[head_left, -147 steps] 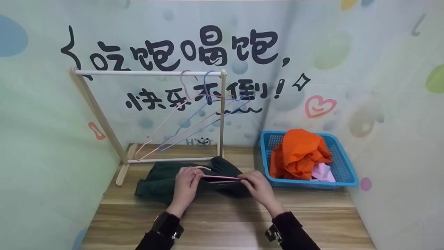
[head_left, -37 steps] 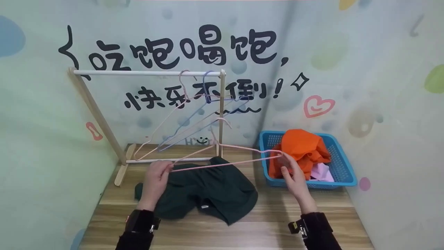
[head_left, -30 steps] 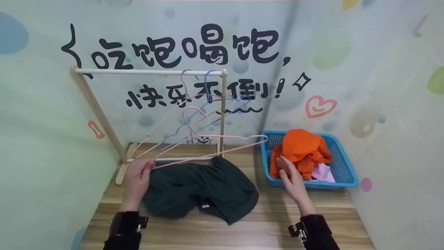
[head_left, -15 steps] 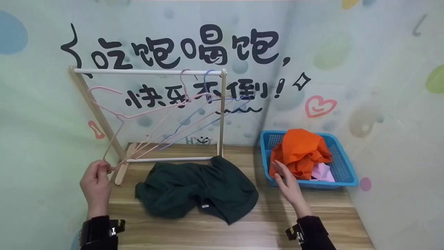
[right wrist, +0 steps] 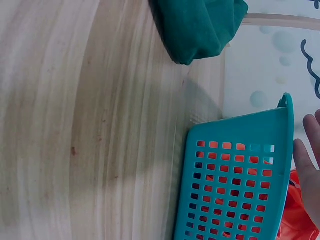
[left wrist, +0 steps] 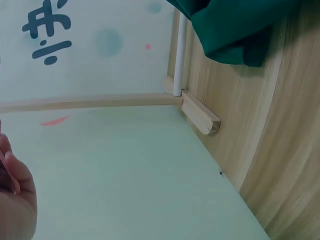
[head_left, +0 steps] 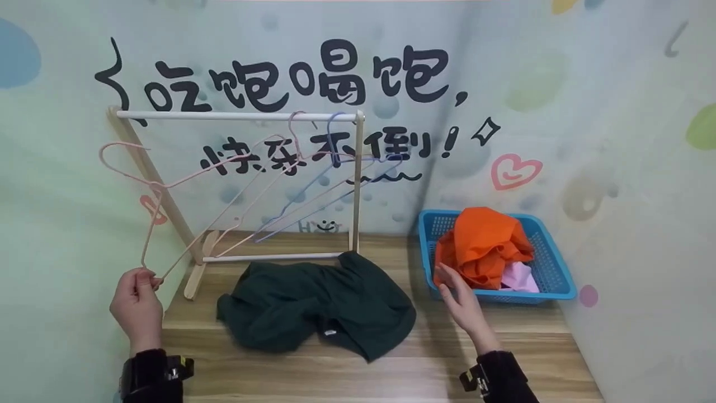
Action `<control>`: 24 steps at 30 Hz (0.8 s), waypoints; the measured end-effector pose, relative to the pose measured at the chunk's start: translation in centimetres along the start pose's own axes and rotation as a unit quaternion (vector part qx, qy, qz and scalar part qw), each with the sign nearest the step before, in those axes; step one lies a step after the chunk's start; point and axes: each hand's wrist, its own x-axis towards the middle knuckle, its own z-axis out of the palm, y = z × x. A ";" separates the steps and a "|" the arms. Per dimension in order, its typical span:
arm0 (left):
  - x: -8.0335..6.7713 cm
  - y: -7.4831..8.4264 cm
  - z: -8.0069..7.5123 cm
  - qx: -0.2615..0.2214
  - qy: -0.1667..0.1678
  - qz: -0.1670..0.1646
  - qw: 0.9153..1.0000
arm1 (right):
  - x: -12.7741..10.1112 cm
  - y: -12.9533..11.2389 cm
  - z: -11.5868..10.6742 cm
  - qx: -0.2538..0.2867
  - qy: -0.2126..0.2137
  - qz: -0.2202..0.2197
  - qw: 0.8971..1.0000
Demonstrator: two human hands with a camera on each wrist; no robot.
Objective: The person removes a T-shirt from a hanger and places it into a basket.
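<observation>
My left hand (head_left: 146, 278) is raised at the table's left edge and pinches the lower corner of a pink wire hanger (head_left: 150, 224). The hanger stands up in the air, its hook near the left post of the wooden rack (head_left: 240, 116). A dark green garment (head_left: 319, 308) lies crumpled on the table below the rack. My right hand (head_left: 452, 286) hovers open, fingers straight, beside the front left corner of the blue basket (head_left: 555, 270), holding nothing. In the right wrist view, my fingers (right wrist: 306, 170) show next to the basket (right wrist: 235, 190).
A pink hanger (head_left: 292, 140) and a blue hanger (head_left: 334, 140) hang on the rack's rail. The basket holds an orange cloth (head_left: 484, 243) and a pale pink cloth (head_left: 520, 278). Walls close in behind, left and right. The rack's foot (left wrist: 200, 115) rests by the left wall.
My right hand let go of the pink hanger and sank beside the basket. My left hand swung the hanger left and upward, away from above the green garment.
</observation>
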 end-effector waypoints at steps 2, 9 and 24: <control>0.2 0.5 0.4 0.020 0.001 0.008 1.000 | 0.0 -0.1 0.0 -0.004 -0.002 0.009 1.000; 2.2 3.6 2.6 0.072 -0.013 0.083 0.994 | -0.1 0.2 0.4 -0.008 -0.022 0.035 0.999; 4.0 7.8 6.2 0.142 -0.044 0.196 0.969 | 0.1 2.9 5.4 -0.057 -0.068 -0.005 0.996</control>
